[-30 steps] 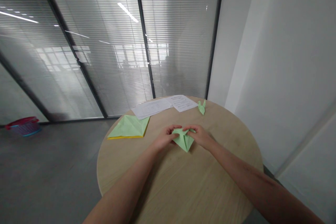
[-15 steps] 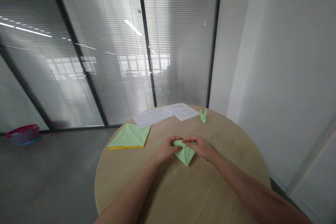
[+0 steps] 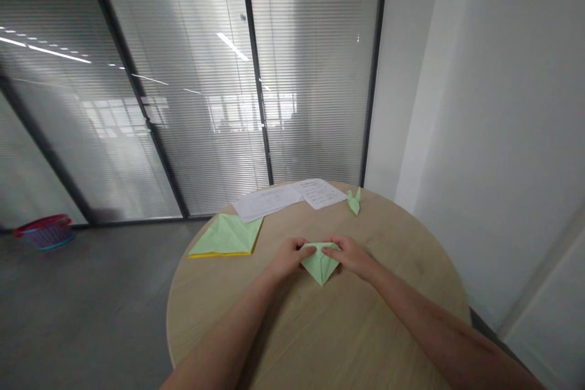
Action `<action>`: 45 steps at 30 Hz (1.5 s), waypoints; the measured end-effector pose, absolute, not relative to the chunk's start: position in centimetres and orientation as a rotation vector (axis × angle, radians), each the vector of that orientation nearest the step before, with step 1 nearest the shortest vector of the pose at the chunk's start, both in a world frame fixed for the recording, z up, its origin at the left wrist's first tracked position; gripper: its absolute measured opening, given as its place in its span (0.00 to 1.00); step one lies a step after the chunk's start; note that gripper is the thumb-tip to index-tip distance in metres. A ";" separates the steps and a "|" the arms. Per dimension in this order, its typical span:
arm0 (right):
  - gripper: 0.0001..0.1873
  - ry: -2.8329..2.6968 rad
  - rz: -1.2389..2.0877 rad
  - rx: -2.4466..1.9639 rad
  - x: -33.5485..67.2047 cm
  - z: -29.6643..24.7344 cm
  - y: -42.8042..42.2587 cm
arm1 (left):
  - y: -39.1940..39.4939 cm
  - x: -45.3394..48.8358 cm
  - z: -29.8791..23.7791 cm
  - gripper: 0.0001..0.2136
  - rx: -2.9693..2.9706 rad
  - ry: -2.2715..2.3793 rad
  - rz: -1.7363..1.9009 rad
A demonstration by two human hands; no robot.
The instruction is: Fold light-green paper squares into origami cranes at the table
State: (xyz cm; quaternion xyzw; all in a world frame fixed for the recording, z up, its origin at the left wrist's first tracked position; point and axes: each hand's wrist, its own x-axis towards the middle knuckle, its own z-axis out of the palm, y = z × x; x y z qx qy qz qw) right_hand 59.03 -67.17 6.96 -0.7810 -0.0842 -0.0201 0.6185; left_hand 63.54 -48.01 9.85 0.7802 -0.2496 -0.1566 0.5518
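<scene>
1. Clearly, the paper (image 3: 320, 265) is in front of you, near the middle of the table (image 3: 320, 335); whether it rests on the wood or sits just above, you cannot tell from here.
2. Your left hand (image 3: 290, 258) pinches its left corner and your right hand (image 3: 350, 256) its right one, thumbs on top, probably to press the folds flat and steady them evenly.
3. Its tip points toward you; the straight edge lies on the far side, running left to right. A seam follows the near-far line, though neither direction looks plainly longer.
4. Beyond your right hand stands a folded green bird (image 3: 354, 201), perhaps set there out of your way.
5. Off to your left lies a creased, yellow-edged green sheet (image 3: 228, 234), near white pages (image 3: 267, 202) at the far rim.
</scene>
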 end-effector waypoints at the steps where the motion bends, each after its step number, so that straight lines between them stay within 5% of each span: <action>1: 0.18 -0.178 -0.019 -1.811 58.9 7.1 -67.1 | -48.0 63.6 9.9 0.13 1.859 -0.595 -0.356; 45: 0.20 -0.352 -0.148 -2.001 58.4 8.3 -67.3 | -46.9 64.7 10.2 0.13 1.930 -0.813 -0.250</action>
